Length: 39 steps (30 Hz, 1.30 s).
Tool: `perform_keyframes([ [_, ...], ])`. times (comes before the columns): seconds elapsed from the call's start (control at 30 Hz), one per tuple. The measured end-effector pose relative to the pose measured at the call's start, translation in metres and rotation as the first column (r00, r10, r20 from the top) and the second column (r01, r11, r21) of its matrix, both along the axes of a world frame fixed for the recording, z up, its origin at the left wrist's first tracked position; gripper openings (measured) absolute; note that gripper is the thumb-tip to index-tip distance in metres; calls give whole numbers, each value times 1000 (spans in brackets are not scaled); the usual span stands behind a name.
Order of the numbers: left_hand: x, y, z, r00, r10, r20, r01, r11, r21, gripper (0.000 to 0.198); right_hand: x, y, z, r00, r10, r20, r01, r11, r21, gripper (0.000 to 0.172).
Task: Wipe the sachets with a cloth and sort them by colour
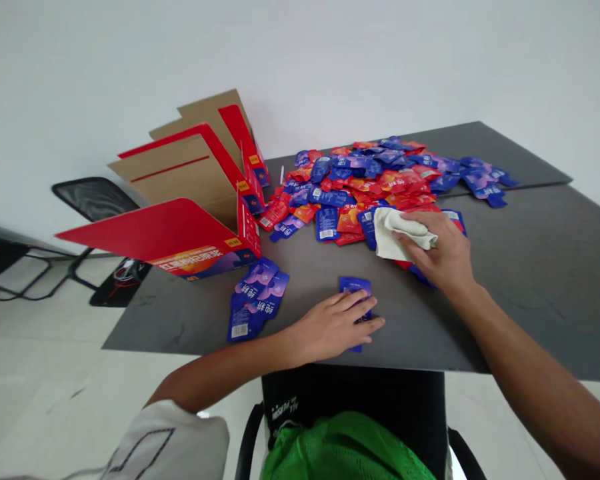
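Note:
My left hand point(337, 325) lies flat with its fingers spread over a blue pouch point(355, 284) near the table's front edge. The pouch's top and a bottom corner show; the hand covers its middle. In my right hand point(443, 250) is a folded white cloth point(397, 235), gripped between thumb and fingers. It is at the near right side of a heap of red and blue pouches point(350, 180), and hides some of them. To the left of my left hand, several blue pouches point(260, 293) lie overlapping on the table.
Open red cardboard boxes point(195, 233) stand in a row on the table's point(540, 267) left side, flaps up. A small white stick-like thing point(282, 175) is beside the heap. More blue pouches point(485, 177) lie at the back right. A black chair point(97, 200) is beyond the left edge.

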State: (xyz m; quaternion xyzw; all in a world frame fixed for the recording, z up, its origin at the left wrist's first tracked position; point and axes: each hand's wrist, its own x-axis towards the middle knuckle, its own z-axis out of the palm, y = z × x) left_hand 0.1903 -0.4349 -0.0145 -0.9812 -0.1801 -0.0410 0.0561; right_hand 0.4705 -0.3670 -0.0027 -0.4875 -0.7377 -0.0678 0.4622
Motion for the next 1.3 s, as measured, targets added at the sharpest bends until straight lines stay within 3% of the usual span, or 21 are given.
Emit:
perform_keyframes([
  [0.37,-85,23,6,945,305,-120,-308,951,-1,28,-5,-4,3,996,72,-52,-73,997,-13,33],
  [0.6,-104,18,3,933,348,-96,-351,936,-23,27,-6,-4,3,994,71,-81,-75,996,-42,33],
  [0.7,-95,14,9,935,347,-74,-347,938,8,27,-4,-4,3,993,32,-112,-36,999,-34,34],
  [0.83,-60,15,35,963,268,-42,-269,963,-18,25,5,-6,8,973,-97,-209,98,995,-4,35],
  [0.93,-24,35,55,960,279,-21,-280,959,-41,24,14,-8,12,936,-180,-303,198,980,28,35],
  [1.0,-2,61,59,939,343,13,-342,939,-48,29,20,-8,15,909,-214,-357,249,967,53,35],
  [1.17,26,142,36,870,491,40,-482,866,-134,50,32,-5,16,876,-224,-426,283,956,78,35],
  [1.3,24,182,11,802,589,102,-571,806,-159,63,36,-4,15,873,-238,-425,285,957,49,35],
])
